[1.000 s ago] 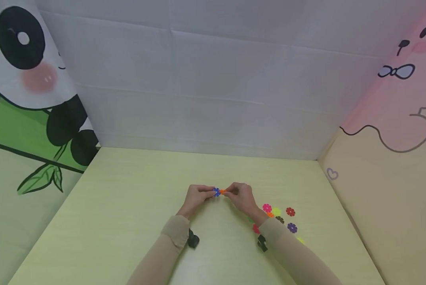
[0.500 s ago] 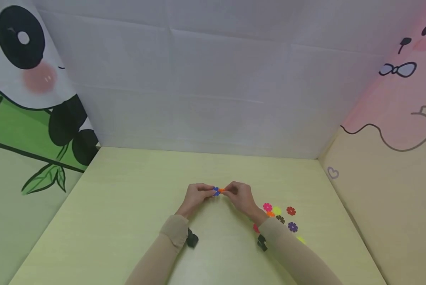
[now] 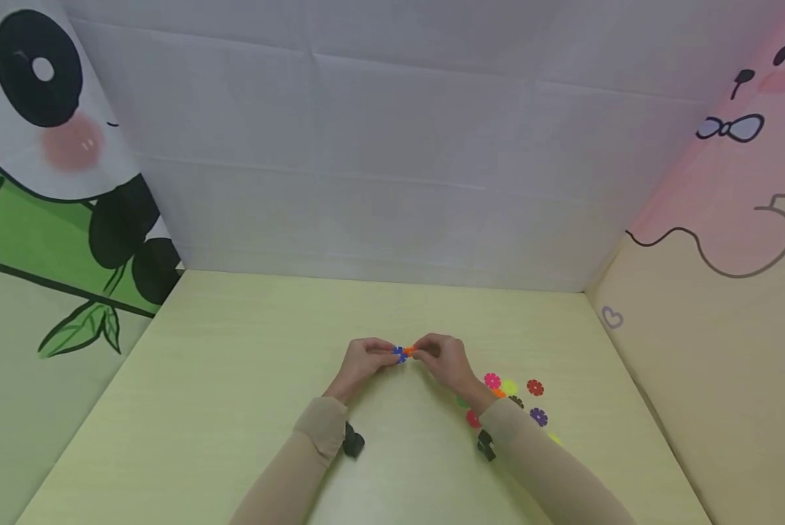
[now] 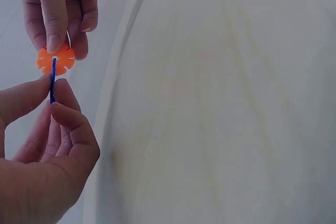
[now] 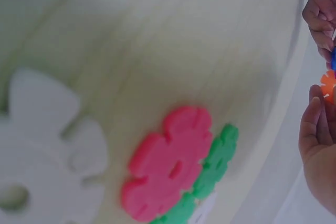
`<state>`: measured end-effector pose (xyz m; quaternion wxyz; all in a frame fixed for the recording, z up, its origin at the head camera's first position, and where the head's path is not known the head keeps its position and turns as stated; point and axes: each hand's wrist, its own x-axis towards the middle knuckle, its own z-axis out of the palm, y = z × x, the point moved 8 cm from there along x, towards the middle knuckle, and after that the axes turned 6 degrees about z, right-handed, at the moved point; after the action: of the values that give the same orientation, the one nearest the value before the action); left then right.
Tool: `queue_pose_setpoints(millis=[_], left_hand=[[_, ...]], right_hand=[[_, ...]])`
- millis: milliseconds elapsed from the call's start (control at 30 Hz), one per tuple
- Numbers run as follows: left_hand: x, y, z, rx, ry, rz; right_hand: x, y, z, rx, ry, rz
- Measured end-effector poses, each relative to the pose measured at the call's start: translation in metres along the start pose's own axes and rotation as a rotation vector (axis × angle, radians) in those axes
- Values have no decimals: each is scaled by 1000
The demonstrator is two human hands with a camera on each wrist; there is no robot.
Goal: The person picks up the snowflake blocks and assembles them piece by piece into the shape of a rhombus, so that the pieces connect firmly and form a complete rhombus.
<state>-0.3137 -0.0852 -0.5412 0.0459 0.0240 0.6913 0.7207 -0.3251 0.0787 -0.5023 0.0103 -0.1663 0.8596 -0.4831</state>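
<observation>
Orange disc [image 4: 64,62] and blue disc [image 4: 53,81] meet crosswise over the table [image 3: 235,379], clamped by the fingers of the right hand [image 3: 448,362] and left hand [image 3: 362,362] respectively, each pinched at its outer side, apparently so the facing rims are uncovered; how deeply the slots interlock is unclear. Outward, loose discs [image 3: 539,417] lie around the right forearm [image 3: 553,463], presumably for easy reach.
</observation>
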Motion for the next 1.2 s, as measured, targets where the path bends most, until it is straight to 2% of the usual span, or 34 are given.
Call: queue_pose_setpoints(millis=[167, 333, 467, 667, 867, 1033, 1200], left_hand=[[0, 2, 0, 38, -8, 3], [-1, 5, 2, 91, -46, 14], [-1, 7, 5, 104, -61, 16], [-2, 10, 7, 115, -63, 9], [-5, 18, 8, 160, -56, 36], [-5, 17, 8, 189, -47, 43], [-5, 16, 8, 177, -52, 49]], right_hand=[[0, -4, 0, 11, -30, 20], [3, -3, 1, 36, -52, 31], [4, -3, 1, 19, -40, 23], [6, -1, 1, 22, -33, 31], [7, -1, 4, 42, -49, 41], [6, -3, 7, 50, -80, 32], [4, -7, 10, 32, -104, 31]])
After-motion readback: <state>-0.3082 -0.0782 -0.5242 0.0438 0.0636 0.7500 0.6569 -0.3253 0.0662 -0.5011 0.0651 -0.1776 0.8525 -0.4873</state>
